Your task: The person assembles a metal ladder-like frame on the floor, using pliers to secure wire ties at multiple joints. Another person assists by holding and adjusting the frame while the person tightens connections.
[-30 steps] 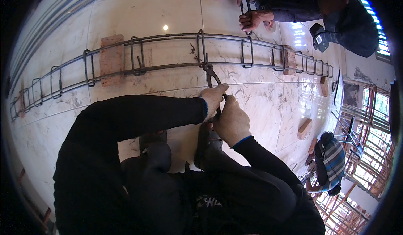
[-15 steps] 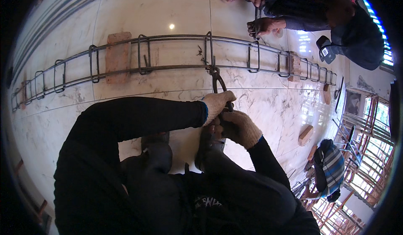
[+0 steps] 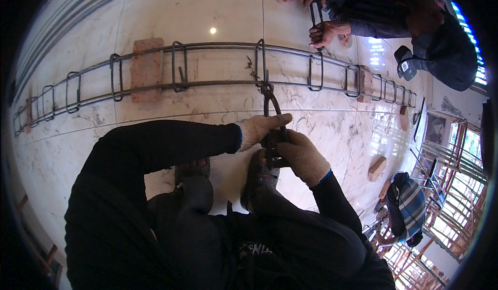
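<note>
My left hand [image 3: 258, 129], in a cream knitted glove, is closed round the upper handles of a pair of dark pincers [image 3: 268, 106]. My right hand [image 3: 303, 156], gloved too, is closed on the lower handle part; its fingertips are partly hidden. The pincers' jaws touch the near lengthwise bar of a long rebar cage [image 3: 218, 83], where a stirrup [image 3: 263, 57] crosses it. Twisted tie wire [image 3: 250, 67] hangs near that joint.
The cage rests on bricks [image 3: 147, 69] [image 3: 364, 82] over a tiled floor [image 3: 207, 25] strewn with wire scraps. A co-worker [image 3: 441, 46] crouches at the upper right, holding a tool. Another person [image 3: 407, 207] bends at lower right. A loose brick [image 3: 377, 168] lies nearby. Long bars [image 3: 67, 25] run upper left.
My left hand has shifted slightly left and my right hand slightly right, showing more of the pincers' handles. The co-worker's near hand has closed and moved a little.
</note>
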`<action>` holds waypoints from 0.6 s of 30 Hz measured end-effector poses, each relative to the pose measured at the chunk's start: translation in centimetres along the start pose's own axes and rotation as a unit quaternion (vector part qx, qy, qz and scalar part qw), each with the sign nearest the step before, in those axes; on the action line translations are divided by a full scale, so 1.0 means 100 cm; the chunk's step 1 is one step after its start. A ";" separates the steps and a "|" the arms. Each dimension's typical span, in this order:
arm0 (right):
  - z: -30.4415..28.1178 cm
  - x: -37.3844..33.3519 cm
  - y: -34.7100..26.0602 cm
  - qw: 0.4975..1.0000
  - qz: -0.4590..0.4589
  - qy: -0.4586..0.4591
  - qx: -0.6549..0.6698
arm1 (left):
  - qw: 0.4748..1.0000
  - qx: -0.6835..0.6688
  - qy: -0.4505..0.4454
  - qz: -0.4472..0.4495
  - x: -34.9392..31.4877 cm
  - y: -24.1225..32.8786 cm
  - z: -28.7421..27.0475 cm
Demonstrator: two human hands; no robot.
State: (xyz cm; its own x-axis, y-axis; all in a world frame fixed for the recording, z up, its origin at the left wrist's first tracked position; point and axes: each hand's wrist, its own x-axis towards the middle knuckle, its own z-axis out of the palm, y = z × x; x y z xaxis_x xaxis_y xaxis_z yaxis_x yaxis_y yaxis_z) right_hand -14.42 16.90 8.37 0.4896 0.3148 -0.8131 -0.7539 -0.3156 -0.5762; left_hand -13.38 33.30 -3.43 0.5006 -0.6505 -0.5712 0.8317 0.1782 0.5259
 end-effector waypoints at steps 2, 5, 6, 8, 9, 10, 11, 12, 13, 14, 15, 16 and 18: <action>-0.001 0.010 0.018 0.992 -0.026 0.026 -0.117 | 1.000 -0.006 -0.013 0.005 0.005 -0.006 -0.005; 0.009 0.011 0.017 0.962 -0.053 0.048 -0.265 | 0.999 -0.030 -0.018 0.021 0.009 -0.015 -0.012; 0.012 0.010 0.015 0.948 -0.061 0.052 -0.308 | 0.999 -0.036 -0.016 0.026 0.010 -0.018 -0.014; 0.007 0.013 0.025 0.952 -0.104 0.029 -0.285 | 0.998 -0.065 -0.011 0.021 0.003 -0.011 -0.007; 0.006 0.013 0.027 0.967 -0.089 0.023 -0.237 | 0.996 -0.089 -0.005 0.011 -0.001 -0.008 -0.002; 0.007 0.014 0.026 0.979 -0.076 0.016 -0.189 | 0.993 -0.114 0.004 0.002 -0.005 -0.005 0.003; 0.010 0.012 0.021 0.994 -0.026 0.015 -0.104 | 0.992 -0.122 0.023 0.012 0.000 -0.008 0.006; 0.012 0.012 0.016 0.999 0.024 0.014 -0.017 | 0.990 -0.131 0.042 0.023 0.006 -0.012 0.009; 0.011 0.013 0.015 0.999 0.046 0.022 0.000 | 0.988 -0.140 0.058 0.032 0.006 -0.009 0.014; 0.010 0.015 0.014 0.997 0.067 0.030 0.018 | 0.990 -0.131 0.048 0.023 0.005 -0.007 0.015; 0.010 0.015 0.014 0.995 0.088 0.039 0.036 | 0.992 -0.123 0.038 0.015 0.003 -0.004 0.014; 0.009 0.015 0.014 0.992 0.090 0.024 0.083 | 0.993 -0.114 0.030 0.008 0.000 0.000 0.012; 0.005 0.015 0.017 0.980 0.095 -0.004 0.176 | 0.990 -0.138 0.013 -0.015 0.015 -0.002 0.003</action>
State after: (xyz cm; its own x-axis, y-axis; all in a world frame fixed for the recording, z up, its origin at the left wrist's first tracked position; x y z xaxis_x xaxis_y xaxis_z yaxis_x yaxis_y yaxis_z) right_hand -15.24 17.25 6.21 0.3227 0.2886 -0.9015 -0.9365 -0.0409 -0.3483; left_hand -12.87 32.06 -4.19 0.4772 -0.6403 -0.6020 0.8787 0.3562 0.3177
